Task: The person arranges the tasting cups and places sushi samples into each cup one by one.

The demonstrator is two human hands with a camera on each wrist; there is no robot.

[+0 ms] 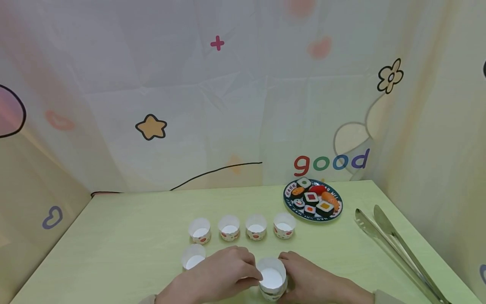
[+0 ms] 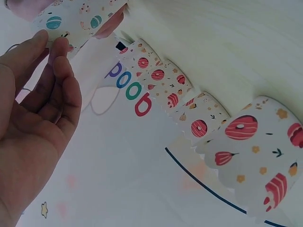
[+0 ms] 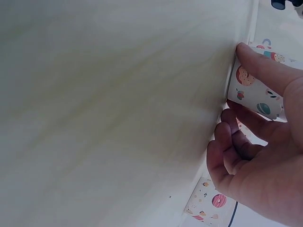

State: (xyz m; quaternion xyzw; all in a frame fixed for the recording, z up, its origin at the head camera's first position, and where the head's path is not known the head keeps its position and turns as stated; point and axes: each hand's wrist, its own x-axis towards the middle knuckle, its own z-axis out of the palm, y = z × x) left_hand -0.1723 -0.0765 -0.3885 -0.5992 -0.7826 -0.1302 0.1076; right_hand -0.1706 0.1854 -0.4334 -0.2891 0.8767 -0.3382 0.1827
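Observation:
A small stack of white paper baking cups [image 1: 271, 278] printed with sweets stands near the table's front, between both hands. My left hand [image 1: 229, 270] pinches the rim of the top cup; in the left wrist view the thumb and fingertips of that hand [image 2: 42, 94] meet on a cup wall [image 2: 75, 23] with teal and pink prints. From the right side, my right hand [image 1: 309, 276] grips the stack low down. In the right wrist view the thumb and index finger of this hand [image 3: 270, 137] lie around the printed cup [image 3: 251, 82].
Single baking cups stand in a row behind the hands, from the left cup [image 1: 200, 231] to the right cup [image 1: 284, 226]. Another cup [image 1: 193, 256] stands beside my left hand. A sushi-patterned plate [image 1: 290, 207] lies at the back right, metal tongs [image 1: 402, 253] along the right edge.

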